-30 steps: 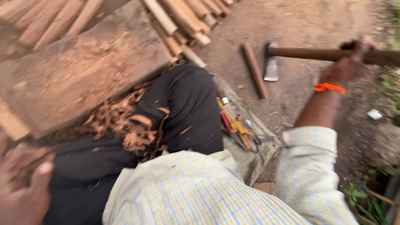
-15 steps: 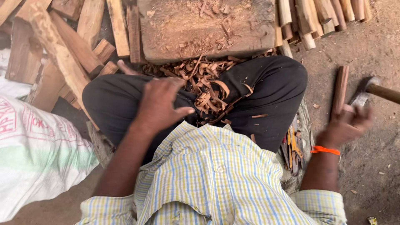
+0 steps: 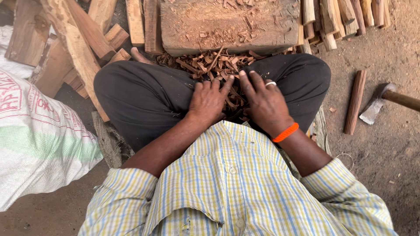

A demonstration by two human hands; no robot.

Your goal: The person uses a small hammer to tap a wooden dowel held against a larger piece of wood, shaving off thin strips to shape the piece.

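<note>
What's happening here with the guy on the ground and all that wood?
A person sits cross-legged on the ground with both hands down in a pile of wood shavings in their lap. The left hand and right hand lie side by side, fingers spread on the shavings, holding no tool. A big chopping block strewn with chips sits just ahead of the knees. An axe lies on the dirt to the right beside a short stick. Split wood and a white sack sit on the left.

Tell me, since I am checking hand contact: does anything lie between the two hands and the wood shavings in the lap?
Nothing visible does. The left hand and right hand rest palm down directly on the wood shavings piled in the lap, below the chopping block.
</note>
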